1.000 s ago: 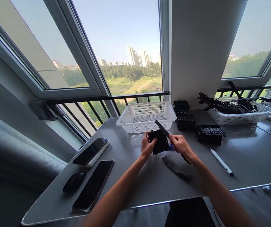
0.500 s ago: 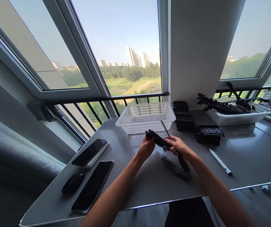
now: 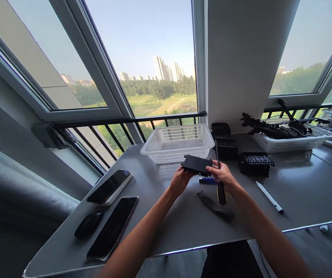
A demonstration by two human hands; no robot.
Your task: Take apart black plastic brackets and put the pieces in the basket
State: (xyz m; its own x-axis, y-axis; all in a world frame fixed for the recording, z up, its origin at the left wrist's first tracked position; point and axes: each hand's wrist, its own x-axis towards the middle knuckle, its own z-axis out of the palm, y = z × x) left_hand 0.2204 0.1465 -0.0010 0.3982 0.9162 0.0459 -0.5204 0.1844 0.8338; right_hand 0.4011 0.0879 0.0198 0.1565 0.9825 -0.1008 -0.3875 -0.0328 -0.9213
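Note:
A flat black plastic box (image 3: 197, 165) with small tabs along its edges is held above the table between both hands. My left hand (image 3: 180, 180) grips its left end from below, fingers closed. My right hand (image 3: 221, 172) pinches the right end and also holds a screwdriver (image 3: 221, 194), its black-and-yellow handle pointing down and its shaft up. Below the box lies a blue object (image 3: 208, 180), partly hidden. Nearer to me a dark, flat strip (image 3: 215, 207) rests on the table.
Behind the hands stands a white plastic basket (image 3: 177, 154). Stacked black plastic parts (image 3: 225, 148) and another black part (image 3: 256, 163) sit to its right, near a white pen (image 3: 270, 197). A loaded basket (image 3: 293, 144) is farther right. Phones (image 3: 113, 227) and a mouse (image 3: 89, 224) lie left.
The black box has been turned so its broad smooth face shows. The screwdriver has swung from slanted to nearly upright, and the blue object beneath has come into view.

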